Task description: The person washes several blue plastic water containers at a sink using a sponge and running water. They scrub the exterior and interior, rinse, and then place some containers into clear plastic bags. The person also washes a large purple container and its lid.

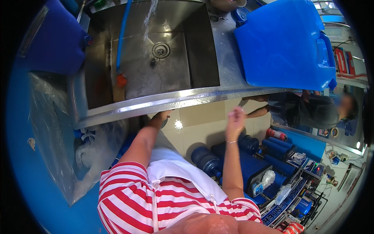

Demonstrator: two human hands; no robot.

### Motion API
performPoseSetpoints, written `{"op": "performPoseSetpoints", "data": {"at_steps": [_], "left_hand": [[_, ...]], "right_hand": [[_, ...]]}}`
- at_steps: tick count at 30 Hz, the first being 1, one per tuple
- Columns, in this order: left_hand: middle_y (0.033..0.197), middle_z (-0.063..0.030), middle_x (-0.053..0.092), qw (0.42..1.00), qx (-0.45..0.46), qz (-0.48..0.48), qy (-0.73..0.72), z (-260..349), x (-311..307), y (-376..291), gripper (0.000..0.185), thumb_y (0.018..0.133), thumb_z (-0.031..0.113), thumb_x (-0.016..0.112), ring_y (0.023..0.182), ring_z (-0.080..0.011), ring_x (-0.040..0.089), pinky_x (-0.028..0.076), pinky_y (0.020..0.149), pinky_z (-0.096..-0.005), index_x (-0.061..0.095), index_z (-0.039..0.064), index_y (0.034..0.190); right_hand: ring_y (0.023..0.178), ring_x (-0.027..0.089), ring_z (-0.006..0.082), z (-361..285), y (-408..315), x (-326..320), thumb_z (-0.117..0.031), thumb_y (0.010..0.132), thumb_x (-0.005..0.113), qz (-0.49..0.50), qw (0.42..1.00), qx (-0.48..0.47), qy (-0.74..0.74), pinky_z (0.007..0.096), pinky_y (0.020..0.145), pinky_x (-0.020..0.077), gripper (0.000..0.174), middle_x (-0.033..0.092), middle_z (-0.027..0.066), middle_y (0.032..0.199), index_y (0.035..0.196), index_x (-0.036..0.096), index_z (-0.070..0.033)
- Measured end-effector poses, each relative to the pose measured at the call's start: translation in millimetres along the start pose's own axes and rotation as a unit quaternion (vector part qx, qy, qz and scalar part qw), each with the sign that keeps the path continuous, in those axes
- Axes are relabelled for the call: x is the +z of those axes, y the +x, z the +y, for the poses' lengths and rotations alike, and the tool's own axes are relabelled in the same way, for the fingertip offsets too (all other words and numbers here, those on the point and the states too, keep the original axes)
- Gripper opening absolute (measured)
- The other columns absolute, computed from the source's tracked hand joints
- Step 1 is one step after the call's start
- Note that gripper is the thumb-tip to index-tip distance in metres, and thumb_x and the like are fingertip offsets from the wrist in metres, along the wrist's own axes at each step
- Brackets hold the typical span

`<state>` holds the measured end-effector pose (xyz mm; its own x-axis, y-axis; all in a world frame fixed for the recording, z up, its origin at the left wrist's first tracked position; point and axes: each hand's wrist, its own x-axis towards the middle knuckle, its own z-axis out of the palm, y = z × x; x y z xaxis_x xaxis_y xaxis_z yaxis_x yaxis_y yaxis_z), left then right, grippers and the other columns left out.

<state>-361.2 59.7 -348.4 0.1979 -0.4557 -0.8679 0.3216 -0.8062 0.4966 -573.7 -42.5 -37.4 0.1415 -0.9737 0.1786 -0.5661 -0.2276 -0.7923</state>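
Below the front rim of a stainless steel sink [201, 44], my left hand [165, 114] is partly hidden by the metal edge, so its grip cannot be made out. My right hand [236, 117] is raised in front of the counter, its fingers loosely curled together and slightly blurred, with nothing visible in them. A stream of water [147, 20] falls into the basin, near the round drain strainer [160, 50]. A blue hose [122, 35] with an orange end fitting [121, 80] hangs into the basin's left side. Right of the sink, a large blue plastic jerrycan [280, 49] lies on the counter.
Another blue container [52, 38] is left of the sink, above a clear plastic sheet [52, 99]. Another person [304, 109] appears at right. Water bottles [206, 159], a fire extinguisher [276, 134] and shop equipment are behind my right arm. Pliers [217, 18] lie behind the sink.
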Motion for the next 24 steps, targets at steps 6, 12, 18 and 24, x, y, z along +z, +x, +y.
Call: {"op": "performPoseSetpoints", "data": {"at_steps": [6, 12, 18, 24], "left_hand": [[0.122, -0.0133, 0.060, 0.998, 0.010, -0.043, 0.038, -7, 21, 14, 0.050, 0.081, 0.027, 0.059, 0.116, -0.0287, 0.054, 0.043, 0.095, -0.0383, 0.056, 0.008, 0.128], [0.124, -0.0164, 0.059, 0.949, 0.134, -0.082, 0.274, -18, 25, -21, 0.055, 0.080, 0.026, 0.059, 0.119, -0.0301, 0.053, 0.043, 0.094, -0.0357, 0.053, 0.003, 0.130], [0.103, -0.0073, 0.066, 0.801, 0.210, -0.272, 0.491, 16, 23, -88, 0.033, 0.088, 0.023, 0.054, 0.086, -0.0169, 0.060, 0.047, 0.077, -0.0299, 0.062, 0.008, 0.116], [0.098, -0.0056, 0.069, 0.880, 0.152, -0.368, 0.259, 150, 76, -216, 0.035, 0.087, 0.013, 0.053, 0.089, -0.0164, 0.061, 0.048, 0.079, -0.0295, 0.060, 0.004, 0.121]], "right_hand": [[0.091, 0.063, 0.0228, 72, -89, 63, -0.018, 0.086, 0.066, -0.470, 0.854, 0.101, -0.197, 0.0329, 0.081, 0.0506, 0.039, 0.063, 0.0158, 0.103, 0.122, 0.059, -0.006], [0.080, 0.065, 0.0268, 89, -72, 26, -0.023, 0.083, 0.069, -0.382, 0.899, 0.171, -0.131, 0.0369, 0.077, 0.0517, 0.040, 0.065, 0.0168, 0.097, 0.120, 0.062, -0.007], [0.075, 0.055, 0.0355, 30, 163, -176, -0.004, 0.077, 0.064, 0.209, 0.918, -0.196, -0.275, 0.0440, 0.070, 0.0452, 0.019, 0.058, 0.0177, 0.080, 0.095, 0.062, 0.002], [0.124, 0.045, 0.0370, -13, 390, -335, -0.027, 0.082, 0.067, 0.383, 0.753, -0.226, -0.486, 0.0467, 0.103, 0.0393, 0.064, 0.050, 0.0194, 0.130, 0.136, 0.043, -0.006]]}}
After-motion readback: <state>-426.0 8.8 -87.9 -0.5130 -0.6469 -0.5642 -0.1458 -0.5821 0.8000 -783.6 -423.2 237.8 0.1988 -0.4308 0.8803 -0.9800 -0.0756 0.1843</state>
